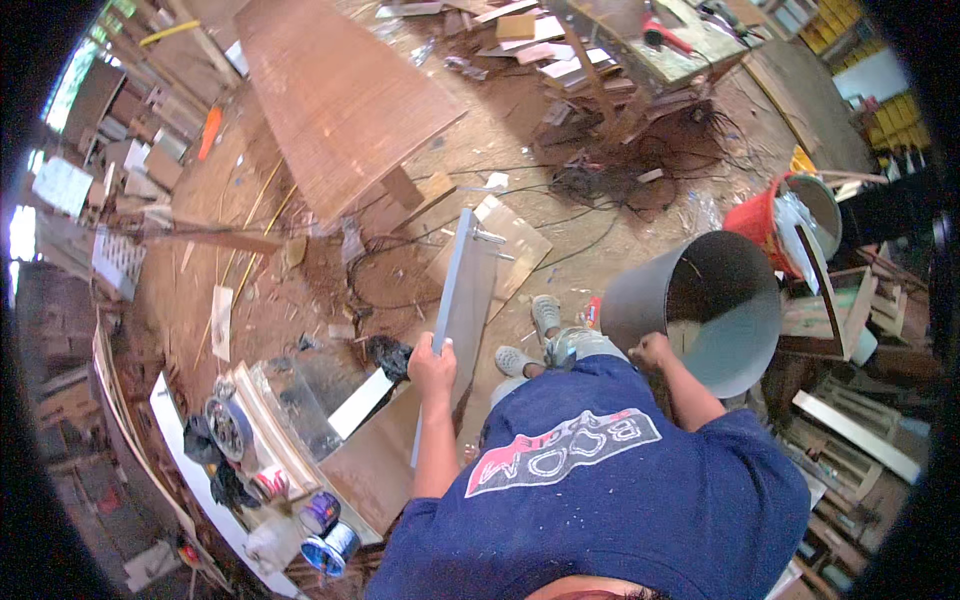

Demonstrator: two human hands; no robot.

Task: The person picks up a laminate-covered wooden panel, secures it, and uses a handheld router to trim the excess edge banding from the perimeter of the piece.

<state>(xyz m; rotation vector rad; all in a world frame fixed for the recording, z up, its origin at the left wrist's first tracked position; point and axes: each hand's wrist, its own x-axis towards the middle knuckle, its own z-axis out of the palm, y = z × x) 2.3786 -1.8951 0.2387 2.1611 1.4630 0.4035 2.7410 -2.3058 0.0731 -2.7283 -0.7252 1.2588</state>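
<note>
My left hand (433,368) is closed around the long edge of a flat grey panel (455,280), held on edge in front of me. A metal handle (488,236) sticks out near the panel's far end. My right hand (654,351) is curled into a fist beside a large grey cylindrical bin (635,295), close to its rim. The bin's mouth is open and its inside is partly visible. What that fist holds, if anything, is hidden.
A wide brown board (350,110) lies ahead. Cables and wood scraps cover the floor. At right stands a red bucket (755,225); a workbench (660,50) with a red power tool (665,35) is far ahead. Paint cans (330,548) and a box-like wooden piece (370,470) sit at left.
</note>
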